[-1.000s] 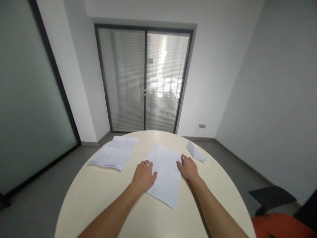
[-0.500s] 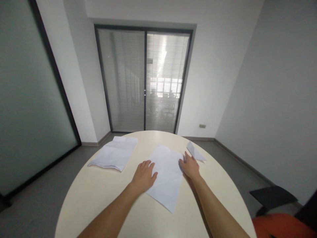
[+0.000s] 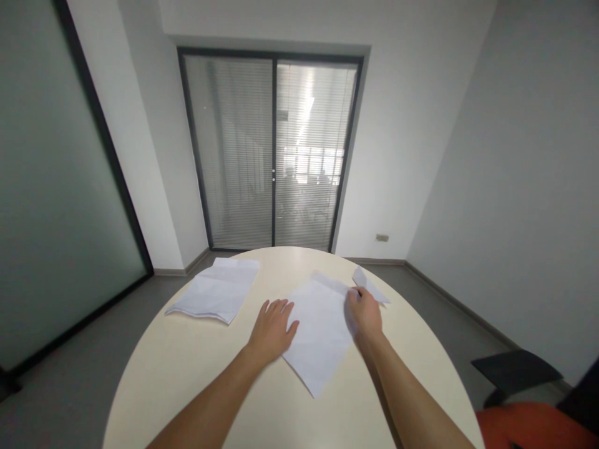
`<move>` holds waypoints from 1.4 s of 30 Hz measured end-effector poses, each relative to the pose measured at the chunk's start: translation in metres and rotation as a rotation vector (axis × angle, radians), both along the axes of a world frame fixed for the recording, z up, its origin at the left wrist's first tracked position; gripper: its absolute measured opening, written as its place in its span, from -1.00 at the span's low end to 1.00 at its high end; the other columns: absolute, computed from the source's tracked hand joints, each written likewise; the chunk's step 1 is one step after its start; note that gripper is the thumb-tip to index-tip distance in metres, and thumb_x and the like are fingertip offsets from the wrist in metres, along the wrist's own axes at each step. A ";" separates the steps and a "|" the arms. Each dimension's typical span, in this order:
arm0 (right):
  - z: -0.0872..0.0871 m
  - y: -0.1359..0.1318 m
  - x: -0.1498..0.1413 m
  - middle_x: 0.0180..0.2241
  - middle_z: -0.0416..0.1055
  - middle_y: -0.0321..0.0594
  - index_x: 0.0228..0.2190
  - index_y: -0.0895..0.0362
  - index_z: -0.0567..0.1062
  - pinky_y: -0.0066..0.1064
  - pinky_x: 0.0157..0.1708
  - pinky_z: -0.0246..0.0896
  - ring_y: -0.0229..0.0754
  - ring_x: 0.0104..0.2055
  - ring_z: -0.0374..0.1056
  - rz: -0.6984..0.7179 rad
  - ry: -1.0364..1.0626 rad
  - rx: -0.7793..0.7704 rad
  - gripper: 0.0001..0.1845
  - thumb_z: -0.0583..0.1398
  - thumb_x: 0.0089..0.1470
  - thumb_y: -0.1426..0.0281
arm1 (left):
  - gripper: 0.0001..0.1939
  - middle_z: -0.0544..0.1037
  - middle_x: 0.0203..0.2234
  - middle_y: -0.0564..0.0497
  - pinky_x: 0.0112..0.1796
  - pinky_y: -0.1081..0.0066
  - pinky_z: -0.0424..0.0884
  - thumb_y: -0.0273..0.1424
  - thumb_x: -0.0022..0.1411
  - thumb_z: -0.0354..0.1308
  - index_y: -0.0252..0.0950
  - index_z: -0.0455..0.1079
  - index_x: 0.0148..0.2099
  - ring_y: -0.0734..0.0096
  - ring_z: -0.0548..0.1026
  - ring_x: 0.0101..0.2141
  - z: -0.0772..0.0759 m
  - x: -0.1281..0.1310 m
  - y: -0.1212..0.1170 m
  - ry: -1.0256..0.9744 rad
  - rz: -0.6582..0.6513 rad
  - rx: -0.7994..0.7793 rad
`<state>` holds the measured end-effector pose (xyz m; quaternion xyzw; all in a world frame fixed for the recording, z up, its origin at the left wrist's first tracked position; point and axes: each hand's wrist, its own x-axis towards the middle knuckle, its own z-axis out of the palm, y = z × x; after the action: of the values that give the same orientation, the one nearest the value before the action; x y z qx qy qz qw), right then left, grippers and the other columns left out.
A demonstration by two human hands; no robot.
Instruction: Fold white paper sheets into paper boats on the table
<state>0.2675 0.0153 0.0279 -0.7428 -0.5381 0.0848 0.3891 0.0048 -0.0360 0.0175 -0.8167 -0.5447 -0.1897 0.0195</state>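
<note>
dark-framed glass panels (image 3: pixel 274 212) with blinds (image 3: pixel 309 231) beyond a round table (image 3: pixel 163 368), red-seated chair (image 3: pixel 524 421) at lower right

Forearms (image 3: pixel 201 402) and red chair seat (image 3: pixel 533 427) cut off; right hand's (image 3: pixel 365 308) fingertips partly hidden, paper edge (image 3: pixel 344 368) blurred.

Plain white paper (image 3: pixel 321 330), cream tabletop (image 3: pixel 210 399), orange-red seat (image 3: pixel 528 427) at four o'clock, finely striped grey blinds (image 3: pixel 243 187), dark frame (image 3: pixel 274 137) at twelve

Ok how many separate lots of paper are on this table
3: stack at left, sheet between left hand and right hand, folded piece at far right. The stack may hide extra sheets.
</note>
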 end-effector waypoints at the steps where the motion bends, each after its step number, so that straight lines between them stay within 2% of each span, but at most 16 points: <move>1: 0.004 -0.002 0.000 -0.14 0.56 -0.02 -0.08 0.13 0.52 -0.32 -0.12 0.24 0.01 -0.09 0.45 -0.030 0.030 0.043 -0.59 0.02 0.20 0.23 | -0.52 0.37 0.22 -0.14 0.28 0.05 -0.02 -0.22 0.39 -0.10 -0.26 0.27 0.26 0.13 0.26 0.22 0.000 0.000 0.000 -0.010 0.016 0.012; 5: 0.018 -0.008 -0.003 -0.10 0.54 0.00 -0.05 0.16 0.48 -0.28 -0.10 0.24 0.03 -0.11 0.44 -0.099 0.118 0.247 -0.54 -0.01 0.22 0.17 | -0.51 0.35 0.24 -0.13 0.28 0.07 0.00 -0.22 0.40 -0.12 -0.26 0.24 0.29 0.14 0.24 0.24 0.003 0.001 0.001 -0.059 0.073 0.050; 8: 0.023 -0.012 -0.007 0.01 0.48 0.01 -0.06 0.17 0.42 -0.22 0.04 0.20 -0.01 0.05 0.38 -0.024 0.088 0.518 -0.58 -0.05 0.26 0.21 | -0.48 0.32 0.25 -0.15 0.27 0.09 0.05 -0.22 0.40 -0.13 -0.28 0.19 0.31 0.14 0.24 0.24 0.001 0.001 0.004 -0.115 0.097 0.056; 10: 0.024 -0.015 -0.010 0.04 0.45 0.00 -0.12 0.13 0.42 -0.17 0.12 0.16 -0.03 0.12 0.34 0.074 0.009 0.647 -0.66 -0.04 0.27 0.24 | -0.44 0.28 0.28 -0.17 0.27 0.12 0.08 -0.25 0.38 -0.10 -0.31 0.10 0.36 0.15 0.23 0.26 -0.002 0.001 0.007 -0.182 0.102 0.060; 12: 0.024 -0.018 -0.015 0.03 0.46 -0.03 -0.19 0.09 0.42 -0.13 0.12 0.16 -0.04 0.11 0.34 0.213 -0.086 0.705 -0.74 -0.01 0.27 0.27 | -0.36 0.20 0.32 -0.17 0.27 0.15 0.11 -0.29 0.36 -0.06 -0.32 -0.07 0.41 0.18 0.18 0.29 -0.004 0.000 0.010 -0.275 0.111 0.067; 16: 0.022 -0.027 -0.026 -0.04 0.51 -0.08 -0.20 0.05 0.44 -0.14 0.08 0.21 -0.08 0.05 0.38 0.542 -0.251 0.692 -0.81 0.03 0.28 0.37 | -0.11 -0.06 0.40 -0.25 0.25 0.18 0.17 -0.35 0.31 0.01 -0.36 -0.49 0.45 0.15 0.06 0.35 -0.001 -0.001 0.014 -0.502 0.227 0.098; 18: 0.021 -0.030 -0.031 -0.05 0.51 -0.11 -0.17 0.04 0.44 -0.14 0.08 0.22 -0.10 0.04 0.39 0.648 -0.294 0.664 -0.81 0.04 0.27 0.40 | -0.05 -0.18 0.42 -0.29 0.26 0.15 0.17 -0.38 0.28 0.04 -0.38 -0.59 0.43 0.12 -0.03 0.37 0.004 -0.002 0.015 -0.560 0.301 0.157; 19: 0.021 -0.031 -0.033 -0.06 0.52 -0.12 -0.16 0.04 0.44 -0.15 0.07 0.23 -0.10 0.03 0.39 0.680 -0.302 0.653 -0.81 0.04 0.27 0.41 | -0.03 -0.21 0.42 -0.27 0.27 0.13 0.14 -0.41 0.26 0.06 -0.36 -0.56 0.44 0.11 -0.08 0.38 0.007 -0.004 0.015 -0.548 0.321 0.190; 21: 0.020 -0.033 -0.037 -0.09 0.52 -0.13 -0.15 0.04 0.44 -0.17 0.04 0.26 -0.11 0.01 0.40 0.726 -0.294 0.634 -0.79 0.03 0.28 0.42 | -0.10 -0.20 0.43 -0.17 0.30 0.08 0.08 -0.47 0.20 0.11 -0.27 -0.30 0.45 0.10 -0.13 0.39 0.011 -0.007 0.015 -0.444 0.314 0.230; 24: 0.019 -0.034 -0.041 -0.15 0.52 -0.14 -0.14 0.05 0.44 -0.26 -0.02 0.30 -0.14 -0.06 0.42 0.789 -0.267 0.578 -0.78 0.03 0.28 0.42 | -0.38 0.01 0.40 -0.02 0.33 0.04 -0.04 -0.55 0.14 0.15 -0.16 0.26 0.25 0.11 -0.09 0.38 0.014 -0.011 0.014 -0.219 0.220 0.215; 26: 0.019 -0.035 -0.043 -0.17 0.52 -0.15 -0.12 0.06 0.45 -0.30 -0.04 0.31 -0.15 -0.07 0.42 0.814 -0.265 0.515 -0.78 0.04 0.26 0.41 | -0.50 0.18 0.34 0.01 0.33 0.04 -0.10 -0.60 0.13 0.13 -0.14 0.41 0.11 0.14 0.01 0.36 0.015 -0.011 0.012 -0.129 0.144 0.178; 31: 0.016 -0.035 -0.039 -0.14 0.53 -0.18 -0.06 0.06 0.47 -0.30 -0.03 0.28 -0.13 -0.09 0.43 0.873 -0.242 0.241 -0.67 0.19 0.10 0.41 | -0.48 0.48 0.12 0.00 0.26 0.20 0.09 -0.63 0.13 0.08 -0.17 0.41 0.12 0.28 0.37 0.15 0.014 -0.010 0.007 -0.111 0.017 0.013; 34: 0.015 -0.034 -0.033 -0.14 0.55 -0.15 -0.04 0.08 0.50 -0.27 -0.04 0.30 -0.08 -0.12 0.45 0.911 -0.159 0.097 -0.60 0.27 0.06 0.26 | -0.52 0.52 0.08 -0.04 0.20 0.26 0.18 -0.60 0.11 0.12 -0.23 0.44 0.08 0.25 0.42 0.09 0.011 -0.012 0.007 -0.116 0.018 -0.030; 38: 0.018 -0.035 -0.027 -0.11 0.56 -0.12 -0.13 0.11 0.57 -0.23 -0.01 0.27 -0.03 -0.08 0.44 0.971 -0.125 0.008 -0.58 0.11 0.22 0.09 | -0.57 0.53 0.06 -0.06 0.12 0.30 0.27 -0.58 0.08 0.14 -0.24 0.46 0.02 0.22 0.43 0.08 0.008 -0.014 0.007 -0.078 -0.011 -0.068; 40: 0.018 -0.034 -0.026 -0.12 0.57 -0.12 -0.17 0.10 0.59 -0.22 -0.02 0.27 -0.02 -0.08 0.44 0.934 -0.142 -0.025 -0.49 0.00 0.28 0.05 | -0.65 0.57 -0.03 -0.07 0.05 0.27 0.33 -0.49 0.09 0.17 -0.23 0.48 -0.04 0.17 0.47 0.02 0.010 -0.014 0.005 -0.039 -0.037 -0.092; 42: 0.014 -0.031 -0.025 -0.11 0.57 -0.11 -0.16 0.10 0.59 -0.22 -0.01 0.26 -0.01 -0.07 0.44 0.852 -0.154 -0.048 -0.44 -0.05 0.30 0.03 | -0.71 0.58 -0.11 -0.07 -0.02 0.24 0.36 -0.32 0.12 0.21 -0.21 0.48 -0.08 0.12 0.50 -0.05 0.015 -0.012 0.000 0.000 -0.091 -0.106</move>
<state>0.2422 -0.0157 0.0420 -0.4674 -0.8220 0.1946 0.2606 -0.0070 -0.0360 0.0326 -0.8405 -0.5163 -0.1612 -0.0322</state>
